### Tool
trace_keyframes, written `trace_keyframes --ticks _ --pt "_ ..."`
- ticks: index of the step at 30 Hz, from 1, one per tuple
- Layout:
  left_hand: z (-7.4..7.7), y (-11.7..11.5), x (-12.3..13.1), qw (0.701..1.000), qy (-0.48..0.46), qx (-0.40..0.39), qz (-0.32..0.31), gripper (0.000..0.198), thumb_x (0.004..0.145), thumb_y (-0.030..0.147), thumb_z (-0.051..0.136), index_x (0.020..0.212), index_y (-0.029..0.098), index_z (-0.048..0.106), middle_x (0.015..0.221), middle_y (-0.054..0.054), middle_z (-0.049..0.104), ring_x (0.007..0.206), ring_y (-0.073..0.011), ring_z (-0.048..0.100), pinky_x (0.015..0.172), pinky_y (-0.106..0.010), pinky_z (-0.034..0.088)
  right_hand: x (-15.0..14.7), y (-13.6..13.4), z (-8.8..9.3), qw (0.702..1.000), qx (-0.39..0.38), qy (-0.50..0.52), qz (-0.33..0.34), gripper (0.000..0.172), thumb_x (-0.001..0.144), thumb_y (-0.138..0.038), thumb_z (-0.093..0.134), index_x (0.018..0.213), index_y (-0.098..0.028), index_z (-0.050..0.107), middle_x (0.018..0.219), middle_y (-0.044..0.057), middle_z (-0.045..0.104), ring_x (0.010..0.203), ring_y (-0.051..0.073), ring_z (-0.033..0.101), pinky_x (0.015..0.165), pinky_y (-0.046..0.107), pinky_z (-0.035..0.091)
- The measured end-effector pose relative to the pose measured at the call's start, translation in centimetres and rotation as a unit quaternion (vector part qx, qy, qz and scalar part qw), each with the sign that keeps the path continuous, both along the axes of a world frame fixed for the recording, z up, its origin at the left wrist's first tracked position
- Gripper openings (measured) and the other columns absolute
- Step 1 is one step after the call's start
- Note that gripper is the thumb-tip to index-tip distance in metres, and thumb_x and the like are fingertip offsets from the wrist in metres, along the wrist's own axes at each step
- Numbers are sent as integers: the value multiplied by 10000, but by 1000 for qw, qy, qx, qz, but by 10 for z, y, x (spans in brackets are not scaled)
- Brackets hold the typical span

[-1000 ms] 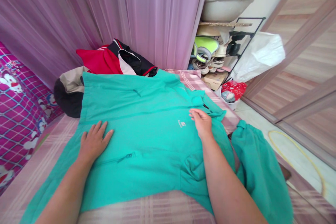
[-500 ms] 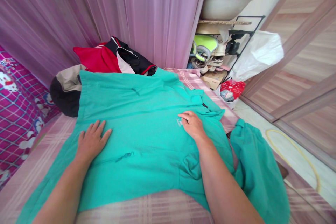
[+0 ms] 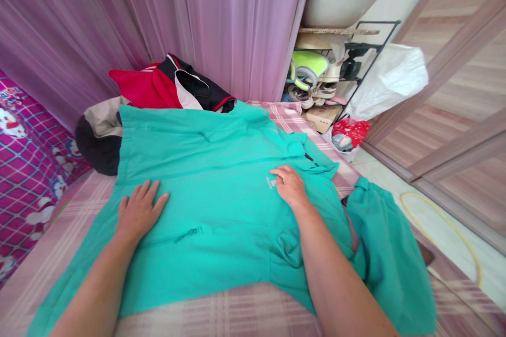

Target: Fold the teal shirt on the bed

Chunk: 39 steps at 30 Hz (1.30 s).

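A teal zip jacket (image 3: 221,184) lies spread out on the bed, its collar toward the right and its hem toward the left. My left hand (image 3: 139,209) rests flat on the fabric near the hem, fingers spread. On the chest, beside a small pale printed logo (image 3: 271,183), lies my right hand (image 3: 289,184), index finger stretched out and the other fingers loosely bent; nothing shows in it. A zipped pocket (image 3: 188,234) sits between my two forearms. One sleeve (image 3: 389,253) bends round at the right, beyond my right forearm.
A red and navy garment (image 3: 146,87) and a grey-black item (image 3: 97,139) lie behind the jacket, against the purple curtain (image 3: 237,26). Pink plaid cloth (image 3: 221,316) covers the bed. A shoe rack (image 3: 381,47), a white bag (image 3: 395,81) and a yellow hose (image 3: 446,216) are at the right.
My right hand has shifted very slightly to the right, and a bit more of the logo shows. My left hand and the jacket look the same.
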State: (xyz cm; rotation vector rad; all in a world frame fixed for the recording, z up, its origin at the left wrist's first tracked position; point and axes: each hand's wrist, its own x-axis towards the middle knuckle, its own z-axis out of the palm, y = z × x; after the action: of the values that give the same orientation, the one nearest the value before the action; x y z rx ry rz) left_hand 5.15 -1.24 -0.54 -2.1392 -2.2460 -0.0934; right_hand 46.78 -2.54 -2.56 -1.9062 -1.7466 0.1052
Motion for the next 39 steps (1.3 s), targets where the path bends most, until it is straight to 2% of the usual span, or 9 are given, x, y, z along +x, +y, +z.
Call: trace_keyframes --ticks 4,9,13,18,26,29,33,36,39 --pt "0 0 0 1000 -1 1 -3 675 951 504 287 1520 167 421 1611 -122 364 1475 -345 325 1181 -578 264 -1 0 2 1000 -22 -3 4 393 836 -50 445 899 -238 785 1053 48 708 1022 185 636 952 295 472" --pt "3 0 2 1000 3 -4 -2 674 951 493 287 1520 157 420 1614 -124 358 1477 -346 322 1180 -575 269 -2 -1 4 1000 -20 1 -2 417 835 -44 453 1007 -234 782 1094 50 705 1054 185 629 978 294 459" --pt "2 0 2 1000 2 -6 -3 678 950 499 287 1527 163 409 1617 -118 352 1483 -341 313 1185 -572 262 -3 -1 5 1000 -26 11 -9 393 835 -54 447 852 -247 789 1064 39 712 1027 184 637 946 295 472" --pt "0 1 1 1000 -1 -6 -1 683 948 502 292 1524 155 415 1615 -127 353 1483 -352 311 1182 -583 261 0 -2 3 999 8 -19 -47 377 847 -119 485 1075 -223 766 1146 71 708 1078 218 616 993 337 445" --pt "4 0 3 1000 1 -16 4 685 947 502 280 1531 165 403 1624 -111 338 1488 -335 304 1192 -569 249 2 -6 1 985 6 -47 -167 346 890 -243 517 1162 -204 727 1340 120 628 1226 282 547 1024 440 417" --pt "5 -1 4 1000 0 -14 5 682 946 493 282 1529 161 405 1623 -115 339 1487 -335 306 1191 -572 248 0 -5 5 989 18 -48 -137 362 917 -255 481 1190 -199 712 1341 123 634 1230 276 552 1035 441 418" --pt "3 -1 3 1000 -6 -2 -1 666 948 493 287 1517 176 428 1612 -114 362 1476 -336 327 1182 -574 264 -17 -5 14 997 20 -69 -28 435 970 -313 418 1321 -193 645 1446 127 564 1327 268 494 1089 431 386" --pt "2 -1 2 1000 -6 0 -5 668 951 502 282 1515 175 429 1612 -119 362 1472 -337 332 1180 -576 265 -37 -10 20 990 -52 -114 63 502 995 -433 410 1447 -258 541 1592 97 395 1464 286 329 1163 491 290" --pt "1 -1 2 1000 -7 -2 -5 661 952 501 290 1517 186 425 1615 -115 358 1473 -331 330 1181 -572 264 -51 -15 22 977 -131 -140 93 547 1005 -512 378 1509 -314 451 1646 71 287 1511 284 233 1188 558 214"
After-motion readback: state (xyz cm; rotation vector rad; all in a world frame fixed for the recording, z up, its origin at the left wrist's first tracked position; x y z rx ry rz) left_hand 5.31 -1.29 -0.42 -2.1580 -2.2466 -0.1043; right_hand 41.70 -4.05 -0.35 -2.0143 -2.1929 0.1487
